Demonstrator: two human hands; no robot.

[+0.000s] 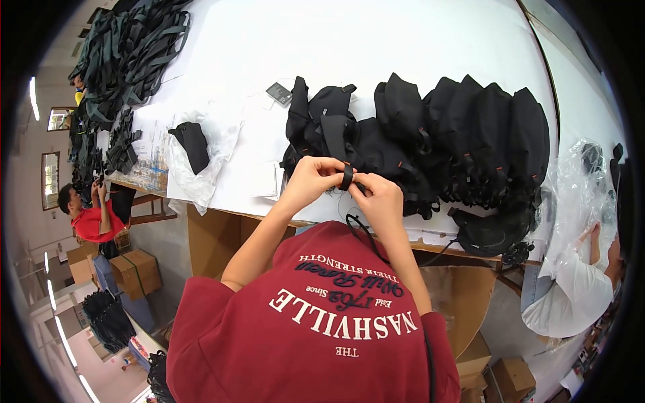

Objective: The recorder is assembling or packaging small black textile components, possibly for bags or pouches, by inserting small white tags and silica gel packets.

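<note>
Close in front of my chest, at the table's near edge, my left hand (318, 178) pinches a narrow black strap (347, 176) that stands up in a small loop. My right hand (377, 197) is closed at the strap's other side, its thumb and fingertips pressed together. Just beyond the hands lie several black fabric bags (325, 111) with small orange tabs, some crowded in a row (469, 127) to the right. The strap's far end is hidden among the bags and fingers.
On the white table (255, 40) lie a dark card (279, 95), a black pouch (193, 146) on clear plastic and piled dark straps (127, 64). A person in red (97, 218) works at left, another in white (571, 302) at right. Cardboard boxes (135, 273) stand below.
</note>
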